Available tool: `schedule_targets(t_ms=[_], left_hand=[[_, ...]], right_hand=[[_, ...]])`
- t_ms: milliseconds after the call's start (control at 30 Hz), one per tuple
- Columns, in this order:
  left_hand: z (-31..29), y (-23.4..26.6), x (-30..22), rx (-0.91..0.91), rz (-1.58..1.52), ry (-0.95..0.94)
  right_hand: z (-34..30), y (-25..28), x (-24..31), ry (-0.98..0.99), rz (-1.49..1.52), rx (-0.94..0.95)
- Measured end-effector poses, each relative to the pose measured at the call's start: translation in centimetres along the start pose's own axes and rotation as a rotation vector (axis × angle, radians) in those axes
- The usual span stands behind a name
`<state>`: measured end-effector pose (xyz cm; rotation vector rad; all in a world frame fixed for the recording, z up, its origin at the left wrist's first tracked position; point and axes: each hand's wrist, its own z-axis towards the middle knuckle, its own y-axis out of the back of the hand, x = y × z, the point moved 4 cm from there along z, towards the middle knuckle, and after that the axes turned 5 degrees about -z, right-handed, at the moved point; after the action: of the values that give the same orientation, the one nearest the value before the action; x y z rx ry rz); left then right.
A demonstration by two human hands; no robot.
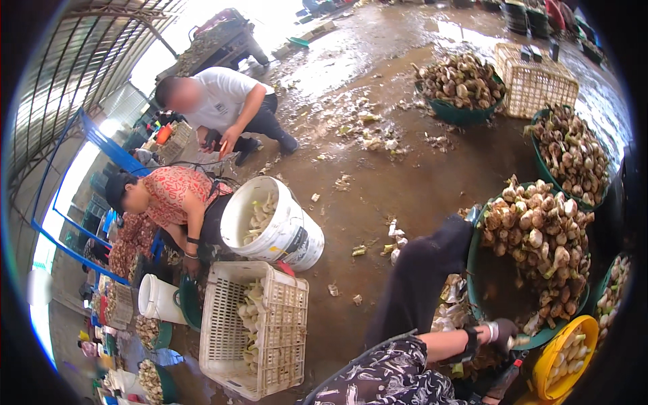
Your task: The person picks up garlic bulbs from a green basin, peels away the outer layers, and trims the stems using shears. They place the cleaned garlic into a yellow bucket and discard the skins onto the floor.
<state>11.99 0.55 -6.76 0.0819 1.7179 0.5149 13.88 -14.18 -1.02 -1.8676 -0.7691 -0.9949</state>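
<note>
My left hand [503,334], in a dark glove with a black band on the wrist, is closed around a garlic bulb with a pale stem [520,341]. It is at the near rim of a large green tub [474,297] heaped on its far side with untrimmed garlic [540,239]. Just below it, a dark hand tool with a red part [505,379] points up toward the stem. My right hand [487,398] is mostly cut off by the lower edge, at the tool's lower end. A yellow bucket [592,331] of trimmed garlic stands beside the tool.
Further green tubs of garlic [461,81] and an upturned cream crate [536,79] stand at upper right. Left are a cream crate [255,331], a white bucket [297,229], a bending person [179,196] and another person in white [226,101]. Garlic scraps litter the wet floor.
</note>
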Motion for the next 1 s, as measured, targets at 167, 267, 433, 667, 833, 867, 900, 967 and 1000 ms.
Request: schedule_targets(t_ms=[167,267,433,667,833,867,900,967,1000], left_hand=[[-4.5,-0.4,-3.5,-0.076,0.158,-0.045],[-5.9,0.1,-3.6,-0.093,0.213,-0.061],[-7.6,1.9,-4.1,-0.077,0.189,-0.098],[-9.1,4.8,-4.8,-0.013,-0.177,0.073],[-8.6,2.2,-4.7,-0.174,-0.562,0.059],[-8.6,1.9,-4.9,-0.141,-0.491,0.027],[-8.7,1.7,-5.2,-0.107,-0.42,-0.005],[-8.7,2.2,-4.7,-0.273,-0.317,-0.009],[-8.7,2.6,-4.7,-0.301,-0.179,-0.065]], right_hand=[[-0.1,-1.5,-0.4,0.014,-0.082,0.057],[-0.4,-2.2,-0.4,0.017,-0.119,0.069],[-0.5,-3.2,-0.7,0.018,-0.173,0.082],[-0.7,-4.4,-1.1,0.001,-0.222,0.123],[-1.1,-4.7,-0.9,-0.006,-0.259,0.108],[-1.1,-4.6,-0.8,-0.011,-0.264,0.106],[-1.1,-4.5,-0.8,-0.013,-0.27,0.104],[-1.3,-4.3,-0.9,-0.018,-0.279,0.106],[-1.4,-4.2,-0.9,-0.022,-0.281,0.108]])
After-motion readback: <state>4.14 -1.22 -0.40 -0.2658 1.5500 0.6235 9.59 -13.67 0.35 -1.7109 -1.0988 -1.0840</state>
